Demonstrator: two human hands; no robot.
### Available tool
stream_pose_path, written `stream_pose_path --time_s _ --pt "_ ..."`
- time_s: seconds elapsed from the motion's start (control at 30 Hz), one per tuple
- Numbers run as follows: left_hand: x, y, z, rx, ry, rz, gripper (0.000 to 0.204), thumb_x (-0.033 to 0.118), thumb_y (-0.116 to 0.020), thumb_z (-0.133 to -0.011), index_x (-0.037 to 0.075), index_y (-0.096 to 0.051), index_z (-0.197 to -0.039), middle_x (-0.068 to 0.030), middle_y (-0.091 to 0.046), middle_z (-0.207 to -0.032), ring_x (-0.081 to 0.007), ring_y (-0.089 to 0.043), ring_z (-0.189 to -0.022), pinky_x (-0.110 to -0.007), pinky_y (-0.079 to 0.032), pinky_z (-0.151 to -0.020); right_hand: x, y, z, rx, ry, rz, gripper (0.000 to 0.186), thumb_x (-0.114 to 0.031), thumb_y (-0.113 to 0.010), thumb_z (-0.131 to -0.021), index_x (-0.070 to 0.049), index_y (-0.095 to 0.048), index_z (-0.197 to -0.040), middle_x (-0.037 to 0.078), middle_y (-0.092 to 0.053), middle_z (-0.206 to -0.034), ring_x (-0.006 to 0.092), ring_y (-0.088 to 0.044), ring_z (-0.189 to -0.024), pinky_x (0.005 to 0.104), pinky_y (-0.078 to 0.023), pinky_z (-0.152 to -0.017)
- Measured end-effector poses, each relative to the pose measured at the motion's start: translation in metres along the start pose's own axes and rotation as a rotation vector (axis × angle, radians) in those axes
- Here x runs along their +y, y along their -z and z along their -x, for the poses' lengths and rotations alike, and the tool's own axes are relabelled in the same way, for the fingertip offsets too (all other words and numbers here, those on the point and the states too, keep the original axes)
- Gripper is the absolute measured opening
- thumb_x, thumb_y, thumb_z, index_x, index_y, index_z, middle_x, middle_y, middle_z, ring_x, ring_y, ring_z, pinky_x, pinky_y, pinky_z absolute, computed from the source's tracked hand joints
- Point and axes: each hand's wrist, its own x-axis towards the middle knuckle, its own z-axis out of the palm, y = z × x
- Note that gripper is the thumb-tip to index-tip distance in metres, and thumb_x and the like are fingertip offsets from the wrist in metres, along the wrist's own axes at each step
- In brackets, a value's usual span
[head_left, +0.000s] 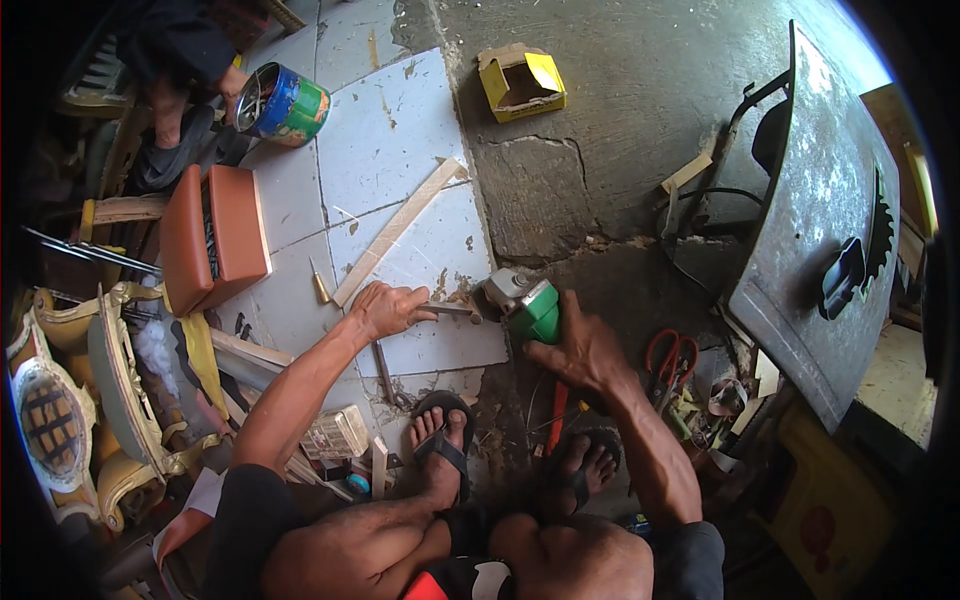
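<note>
My left hand point(390, 308) is closed on a flat metal tool point(450, 311) with a thicker far end, held over the cracked white floor tiles point(440, 350). My right hand point(575, 355) grips a green and grey power tool point(535, 310) just to the right of it. A pale wooden strip point(405, 220) lies diagonally on the tiles beyond my left hand, beside a thin pointed tool with a brass-coloured handle point(322, 290). Red-handled scissors point(662, 355) lie right of my right hand.
A person's foot point(165, 130) is at upper left, by a paint tin point(285, 108). An open yellow box point(520, 85) sits on concrete. An orange padded piece point(230, 235) and carved furniture point(55, 420) line the left. A metal saw table point(800, 300) stands right.
</note>
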Motion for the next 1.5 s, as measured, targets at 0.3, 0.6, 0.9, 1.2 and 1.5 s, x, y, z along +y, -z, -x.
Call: stream_pose_path --time_s 0.3,0.6,0.9,1.2,1.5 --pt "0.014 -0.004 0.009 -0.037 0.09 0.044 0.04 0.042 -0.072 -0.097 0.006 -0.055 -0.091 -0.0177 -0.067 -0.065 -0.041 -0.068 -0.061 -0.049 -0.052 -0.051 0.011 -0.045 0.015 0.113 -0.137 -0.243 0.088 -0.051 -0.077 -0.08 0.005 -0.042 -0.138 0.036 -0.069 -0.106 0.054 -0.069 -0.104 0.0544 -0.054 -0.087" --pt "0.034 -0.005 0.016 -0.006 0.183 0.098 0.036 0.036 -0.072 -0.098 0.004 -0.056 -0.092 -0.0207 -0.066 -0.065 -0.0444 -0.068 -0.064 -0.052 -0.053 -0.053 0.007 -0.058 0.017 0.201 -0.106 -0.297 0.083 -0.048 -0.074 -0.083 0.006 -0.039 -0.136 0.038 -0.069 -0.1 0.0561 -0.068 -0.1 0.0572 -0.054 -0.084" --pt "0.043 -0.006 0.02 -0.047 0.276 0.119 0.037 0.038 -0.07 -0.099 0.005 -0.056 -0.091 -0.0225 -0.066 -0.066 -0.0491 -0.067 -0.066 -0.057 -0.053 -0.057 0.004 -0.061 0.019 0.23 -0.114 -0.286 0.085 -0.051 -0.076 -0.084 0.006 -0.04 -0.136 0.038 -0.069 -0.1 0.0551 -0.069 -0.1 0.0575 -0.055 -0.083" --pt "0.049 -0.007 0.022 -0.072 0.326 0.113 0.037 0.043 -0.064 -0.102 0.006 -0.06 -0.095 -0.0255 -0.063 -0.061 -0.0515 -0.066 -0.065 -0.058 -0.054 -0.058 0.008 -0.065 0.019 0.218 -0.11 -0.292 0.091 -0.053 -0.074 -0.083 0.009 -0.038 -0.139 0.039 -0.069 -0.101 0.0554 -0.069 -0.1 0.057 -0.055 -0.083" --pt "0.069 -0.016 0.029 -0.104 0.468 0.193 0.042 0.048 -0.055 -0.106 0.007 -0.065 -0.104 -0.0278 -0.065 -0.066 -0.0526 -0.068 -0.071 -0.06 -0.054 -0.063 0.01 -0.07 0.016 0.235 -0.081 -0.345 0.091 -0.053 -0.073 -0.082 0.009 -0.037 -0.139 0.039 -0.068 -0.099 0.0557 -0.069 -0.098 0.0572 -0.054 -0.083"
